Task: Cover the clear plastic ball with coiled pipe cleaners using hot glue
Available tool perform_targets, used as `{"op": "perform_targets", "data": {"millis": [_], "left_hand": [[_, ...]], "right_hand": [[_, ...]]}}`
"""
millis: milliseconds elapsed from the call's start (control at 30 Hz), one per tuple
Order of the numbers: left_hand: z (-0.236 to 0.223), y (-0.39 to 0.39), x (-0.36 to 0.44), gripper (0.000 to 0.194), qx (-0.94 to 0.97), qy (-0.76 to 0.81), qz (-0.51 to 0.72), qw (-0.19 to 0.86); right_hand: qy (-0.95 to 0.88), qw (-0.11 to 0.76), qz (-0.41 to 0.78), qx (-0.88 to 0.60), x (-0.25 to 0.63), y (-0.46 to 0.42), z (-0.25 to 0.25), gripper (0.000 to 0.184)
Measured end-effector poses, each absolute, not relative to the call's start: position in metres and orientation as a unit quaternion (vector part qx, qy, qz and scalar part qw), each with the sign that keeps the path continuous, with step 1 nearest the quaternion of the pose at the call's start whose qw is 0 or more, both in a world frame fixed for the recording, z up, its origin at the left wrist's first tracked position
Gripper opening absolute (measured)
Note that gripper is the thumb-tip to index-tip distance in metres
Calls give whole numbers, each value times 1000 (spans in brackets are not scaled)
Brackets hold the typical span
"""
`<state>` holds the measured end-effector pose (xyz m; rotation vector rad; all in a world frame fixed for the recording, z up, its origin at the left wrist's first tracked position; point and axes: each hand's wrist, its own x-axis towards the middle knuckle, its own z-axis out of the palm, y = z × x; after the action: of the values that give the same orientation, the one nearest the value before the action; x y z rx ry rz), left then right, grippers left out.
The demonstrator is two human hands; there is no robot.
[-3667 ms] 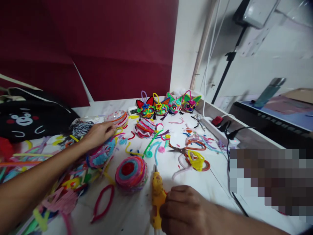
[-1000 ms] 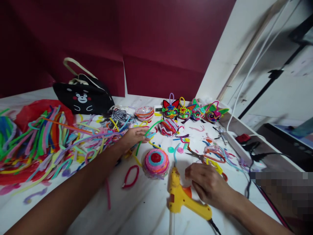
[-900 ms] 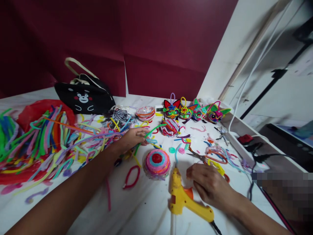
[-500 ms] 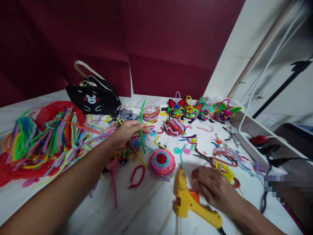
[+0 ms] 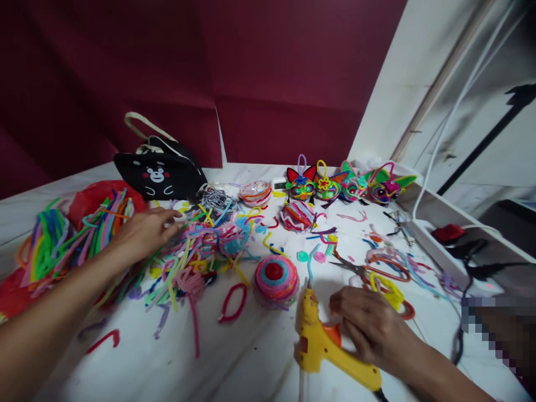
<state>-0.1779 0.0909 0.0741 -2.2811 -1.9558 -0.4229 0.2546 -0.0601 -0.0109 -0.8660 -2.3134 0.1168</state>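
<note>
My left hand (image 5: 142, 231) lies flat, fingers stretched out, on a heap of coloured pipe cleaners (image 5: 196, 245) at the left of the white table (image 5: 247, 363). Nothing shows in its fingers. My right hand (image 5: 371, 329) rests knuckles up at the front right, its fingers loosely bent and apart. Their tips are at the orange part of a yellow glue gun (image 5: 318, 343), which lies on the table and is not gripped. A round coiled ball (image 5: 276, 277), pink and blue with a red centre, sits between my hands.
Several cat-face ornaments (image 5: 329, 187) line the back edge, with a striped ball (image 5: 298, 215) in front. Scissors (image 5: 347, 267) and a yellow loop (image 5: 387, 289) lie beyond my right hand. A black bear bag (image 5: 161, 176) stands back left, a power strip (image 5: 435, 245) right.
Half a second ago my left hand held up a green pipe cleaner. It has let go and moved left onto the heap. My right hand stays beside the glue gun it held earlier.
</note>
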Motion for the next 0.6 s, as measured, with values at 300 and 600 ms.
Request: {"op": "perform_targets", "data": {"millis": [300,600], "left_hand": [[45,120,-90,33,-852,-520,-64,-16],[20,165,-44,29,-827,-560,-12,-48]], "right_hand": [[-878,331,44,-342,255,-60,-7,26],[-881,321,40,-346,255,-59,-12,25]]}}
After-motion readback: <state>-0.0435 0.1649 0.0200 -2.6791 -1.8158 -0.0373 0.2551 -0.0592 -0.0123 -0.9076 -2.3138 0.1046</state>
